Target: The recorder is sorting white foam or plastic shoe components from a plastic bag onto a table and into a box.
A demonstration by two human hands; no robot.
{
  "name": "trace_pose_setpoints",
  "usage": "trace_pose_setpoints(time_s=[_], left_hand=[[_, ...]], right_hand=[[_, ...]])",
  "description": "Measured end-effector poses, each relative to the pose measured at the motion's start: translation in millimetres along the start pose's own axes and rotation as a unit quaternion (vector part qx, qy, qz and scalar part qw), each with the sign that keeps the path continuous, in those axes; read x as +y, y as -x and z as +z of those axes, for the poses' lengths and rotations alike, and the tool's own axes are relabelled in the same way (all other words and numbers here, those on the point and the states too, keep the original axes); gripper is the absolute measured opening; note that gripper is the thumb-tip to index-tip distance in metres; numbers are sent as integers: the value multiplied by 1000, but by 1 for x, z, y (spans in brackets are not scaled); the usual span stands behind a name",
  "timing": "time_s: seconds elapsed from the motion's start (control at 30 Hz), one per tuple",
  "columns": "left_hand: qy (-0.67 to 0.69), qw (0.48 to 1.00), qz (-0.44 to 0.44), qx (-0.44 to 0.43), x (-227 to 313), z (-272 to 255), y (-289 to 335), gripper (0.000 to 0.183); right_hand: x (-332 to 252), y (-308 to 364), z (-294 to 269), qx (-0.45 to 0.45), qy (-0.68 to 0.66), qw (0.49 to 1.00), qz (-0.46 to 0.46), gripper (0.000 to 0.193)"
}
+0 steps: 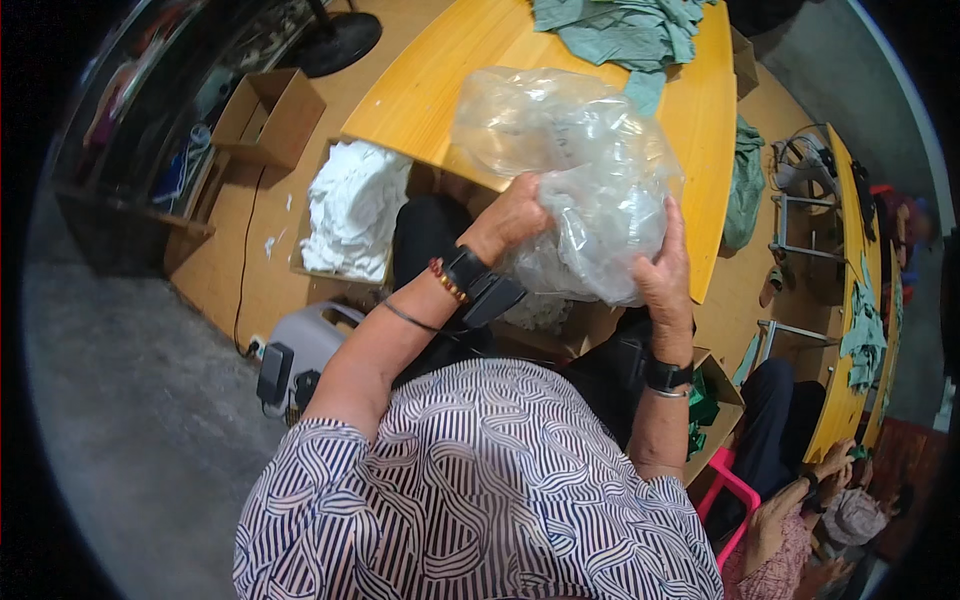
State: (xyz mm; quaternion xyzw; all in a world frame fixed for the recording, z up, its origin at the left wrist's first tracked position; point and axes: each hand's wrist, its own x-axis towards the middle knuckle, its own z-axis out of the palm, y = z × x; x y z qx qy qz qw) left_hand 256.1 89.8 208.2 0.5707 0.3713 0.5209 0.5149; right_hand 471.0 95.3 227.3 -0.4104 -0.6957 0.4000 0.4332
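Both hands grip a crumpled clear plastic bag bundle held above the lap: left hand pinching its near side, right hand cupping underneath. It looks light, soft and slippery, best gathered by its folds. Behind stands a yellow wooden bench carrying green cloth.

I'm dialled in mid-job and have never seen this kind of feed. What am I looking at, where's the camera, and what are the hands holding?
No machine here: a person works with bare hands. The single picture comes from a fisheye camera on their head, looking down, so edges bend. The left hand and right hand both grip a crumpled clear plastic bag, held up in front of a yellow wooden table. Green cloth lies at the table's far end. A cardboard box of white cloth stands on the floor to the left. Another person sits at lower right.
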Motion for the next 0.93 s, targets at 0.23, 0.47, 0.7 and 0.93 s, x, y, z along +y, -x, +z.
trace_pose_setpoints(time_s=[0.23,0.47,0.7,0.93], left_hand=[[281,950,-129,-53,2,19,48,29],[244,941,-168,-164,-20,55,91,34],[-288,926,-43,-242,-58,23,86,43],[103,938,-114,310,-18,-112,136,34]], right_hand=[[-46,19,52,-114,321,923,-180,81],[5,77,33,-110,199,969,-97,53],[106,82,9,-214,269,923,173,31],[171,36,31,-107,499,848,139,42]])
